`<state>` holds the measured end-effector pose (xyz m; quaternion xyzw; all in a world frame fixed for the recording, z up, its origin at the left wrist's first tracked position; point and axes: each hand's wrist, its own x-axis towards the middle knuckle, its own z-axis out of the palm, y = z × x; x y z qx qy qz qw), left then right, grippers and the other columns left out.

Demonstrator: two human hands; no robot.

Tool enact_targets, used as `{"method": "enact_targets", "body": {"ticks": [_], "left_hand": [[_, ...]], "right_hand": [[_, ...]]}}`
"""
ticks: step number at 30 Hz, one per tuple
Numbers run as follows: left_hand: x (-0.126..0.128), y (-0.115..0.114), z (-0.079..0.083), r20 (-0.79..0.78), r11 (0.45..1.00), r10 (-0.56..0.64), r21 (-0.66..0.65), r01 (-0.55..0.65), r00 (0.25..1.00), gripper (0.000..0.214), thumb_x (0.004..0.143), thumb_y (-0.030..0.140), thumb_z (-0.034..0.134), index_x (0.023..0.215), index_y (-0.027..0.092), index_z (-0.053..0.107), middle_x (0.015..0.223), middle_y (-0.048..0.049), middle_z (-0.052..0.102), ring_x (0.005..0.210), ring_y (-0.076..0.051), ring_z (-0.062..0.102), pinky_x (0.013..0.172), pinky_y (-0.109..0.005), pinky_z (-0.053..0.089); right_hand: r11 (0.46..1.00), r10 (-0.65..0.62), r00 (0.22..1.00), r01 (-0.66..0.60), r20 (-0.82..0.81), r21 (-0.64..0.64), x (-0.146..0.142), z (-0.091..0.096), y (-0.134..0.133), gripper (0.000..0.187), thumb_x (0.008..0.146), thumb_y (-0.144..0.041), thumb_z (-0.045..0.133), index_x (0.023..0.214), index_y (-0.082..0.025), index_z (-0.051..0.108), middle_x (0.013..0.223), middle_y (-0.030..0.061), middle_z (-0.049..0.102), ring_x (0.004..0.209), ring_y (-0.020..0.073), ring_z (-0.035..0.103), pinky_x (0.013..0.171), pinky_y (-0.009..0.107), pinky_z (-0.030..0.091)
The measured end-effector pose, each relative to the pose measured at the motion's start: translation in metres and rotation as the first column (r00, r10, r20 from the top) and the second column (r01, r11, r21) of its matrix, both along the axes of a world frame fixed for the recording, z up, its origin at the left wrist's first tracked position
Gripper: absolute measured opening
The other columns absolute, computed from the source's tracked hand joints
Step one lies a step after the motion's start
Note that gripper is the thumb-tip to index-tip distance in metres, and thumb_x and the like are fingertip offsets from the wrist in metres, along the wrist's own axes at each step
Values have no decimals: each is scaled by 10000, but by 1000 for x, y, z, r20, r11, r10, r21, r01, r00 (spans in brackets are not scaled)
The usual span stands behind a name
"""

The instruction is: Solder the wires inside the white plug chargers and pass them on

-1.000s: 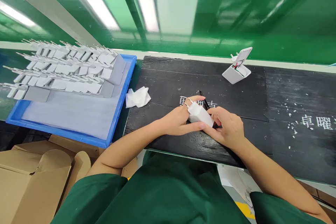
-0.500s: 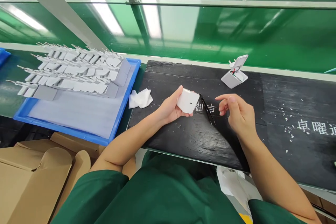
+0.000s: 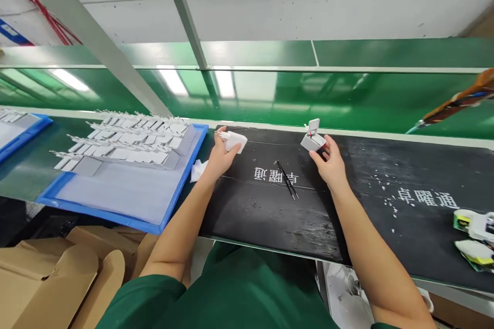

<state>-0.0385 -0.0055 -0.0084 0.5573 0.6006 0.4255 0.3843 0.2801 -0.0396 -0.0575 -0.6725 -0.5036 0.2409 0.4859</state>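
Note:
At the left of the black mat my left hand (image 3: 223,157) is closed around a white plug charger (image 3: 234,141), whose metal pins point left. My right hand (image 3: 332,164) has its thumb and fingertips against the near right side of an open white charger case (image 3: 312,142). That case stands at the mat's back edge with its lid raised and a bit of red showing inside. Black tweezers (image 3: 287,181) lie on the mat between my hands. Beside my left forearm is a crumpled white cloth (image 3: 198,170), partly covered by the arm.
A blue tray (image 3: 165,213) on the left holds rows of white plug chargers (image 3: 127,141). Small white scraps (image 3: 389,200) are scattered over the mat's right part, near green circuit boards (image 3: 474,239). An orange-wrapped cable (image 3: 455,100) hangs at right. Cardboard boxes (image 3: 50,277) stand lower left.
My left hand has carried the white charger left, towards the tray. My right hand has moved from above the mat to the open case. The view has tilted up.

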Motion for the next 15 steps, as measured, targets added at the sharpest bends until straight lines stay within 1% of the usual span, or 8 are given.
{"method": "enact_targets", "body": {"ticks": [1, 3, 5, 6, 9, 11, 13, 15], "left_hand": [[-3, 4, 3, -105, 1000, -3, -3, 2, 994, 699, 792, 261, 704, 1408, 185, 381, 1142, -100, 684, 1037, -251, 687, 1024, -426, 495], [-5, 13, 9, -299, 1000, 12, -10, -15, 954, 685, 811, 265, 686, 1418, 164, 384, 1149, -134, 695, 1042, -296, 700, 1018, -468, 500], [-7, 23, 13, -461, 999, 27, -11, -36, 887, 670, 837, 260, 659, 1432, 138, 374, 1189, -183, 689, 1064, -345, 698, 992, -504, 514], [-7, 28, 14, -522, 999, 29, -9, -39, 852, 661, 848, 249, 641, 1437, 120, 370, 1209, -209, 681, 1084, -365, 692, 985, -516, 516], [-10, 36, 11, -614, 1000, 2, -18, -16, 789, 672, 851, 237, 621, 1457, 89, 371, 1237, -244, 665, 1162, -386, 653, 1012, -522, 501], [-12, 37, 9, -644, 1000, 5, -8, -13, 765, 784, 822, 264, 653, 1505, 80, 316, 1275, -249, 640, 1242, -392, 596, 1058, -538, 466], [-12, 34, 10, -677, 996, 86, 84, -38, 731, 919, 785, 307, 701, 1546, 68, 244, 1382, -281, 551, 1358, -426, 477, 1117, -591, 395], [-5, 27, 13, -666, 966, 195, 256, -25, 720, 948, 793, 342, 707, 1560, 70, 220, 1493, -302, 419, 1449, -451, 333, 1170, -633, 304]], "right_hand": [[1000, -8, 1000, 8, 18, 5, 1, 0, 0, 715, 698, -514, 678, 1333, -233, 508, 1337, 153, 605, 1197, 283, 610, 1025, 534, 502], [1000, -21, 998, 21, 57, 4, 1, 2, 0, 676, 702, -551, 669, 1269, -202, 552, 1196, 144, 666, 1074, 272, 647, 996, 535, 510], [1000, -29, 995, 30, 93, -1, 1, 3, -2, 718, 688, -588, 685, 1264, -182, 550, 1123, 140, 683, 1020, 278, 652, 991, 556, 500], [1000, -29, 994, 30, 109, -4, 1, 4, -2, 768, 673, -605, 700, 1290, -179, 533, 1141, 147, 680, 1042, 293, 647, 1002, 574, 486], [1000, -4, 989, 6, 144, -15, 0, 3, -2, 909, 645, -598, 745, 1405, -203, 439, 1301, 178, 633, 1195, 344, 601, 1064, 618, 424], [999, 26, 987, -23, 161, -25, -2, 2, 1, 928, 667, -541, 748, 1456, -223, 377, 1357, 175, 612, 1256, 351, 579, 1091, 622, 400], [998, 52, 983, -47, 178, -32, -4, 2, 2, 915, 687, -474, 738, 1473, -213, 348, 1346, 176, 620, 1260, 350, 583, 1098, 624, 393], [997, 72, 978, -66, 197, -33, -7, 3, 3, 883, 683, -431, 739, 1450, -184, 377, 1296, 180, 639, 1218, 348, 605, 1086, 619, 408]]}}
